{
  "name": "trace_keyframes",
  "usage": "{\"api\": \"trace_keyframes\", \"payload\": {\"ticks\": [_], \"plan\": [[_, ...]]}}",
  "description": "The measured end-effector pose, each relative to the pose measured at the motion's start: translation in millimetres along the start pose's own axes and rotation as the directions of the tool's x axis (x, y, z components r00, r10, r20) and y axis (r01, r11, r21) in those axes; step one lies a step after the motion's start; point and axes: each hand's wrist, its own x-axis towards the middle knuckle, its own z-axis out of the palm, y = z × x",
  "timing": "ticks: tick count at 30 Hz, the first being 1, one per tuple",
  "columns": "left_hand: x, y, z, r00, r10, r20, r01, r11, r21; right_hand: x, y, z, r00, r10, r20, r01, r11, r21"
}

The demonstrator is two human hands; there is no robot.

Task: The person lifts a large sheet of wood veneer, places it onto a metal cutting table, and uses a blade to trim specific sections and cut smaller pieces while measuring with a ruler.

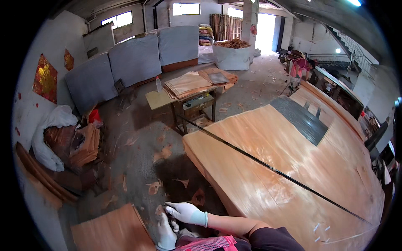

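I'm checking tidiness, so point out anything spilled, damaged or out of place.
Torn, brownish scraps lie scattered on the floor, looking like dropped waste. A dark strip lies slantwise across the big sheets, jutting past their edge, perhaps misplaced.

Right hand [182, 211]: I wear a white knit-looking glove [188, 214], its wrist section pale blue-green and finished by a teal band [205, 219]. Left hand [166, 232]: matching white glove [167, 238]. My right forearm [232, 223] is bare up to a loose, short, dark purplish sleeve [276, 240]. Across my front: pink-and-dark checked cloth [205, 244], bordered by a plain bright-pink strip [231, 241]. Fine weave too small to resolve.
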Motion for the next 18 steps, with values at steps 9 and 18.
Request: {"api": "trace_keyframes", "payload": {"ticks": [9,18], "plan": [[158.6,104.8,-14.1,0.994,0.061,0.095,-0.089,0.942,0.324,164.8,25.7,-22.4,0.983,0.185,-0.012,-0.157,0.862,0.483],[308.0,159.1,1.9,0.828,-0.148,0.541,-0.092,0.916,0.392,252.8,36.6,-85.2,0.930,0.359,0.075,-0.268,0.526,0.807]]}}
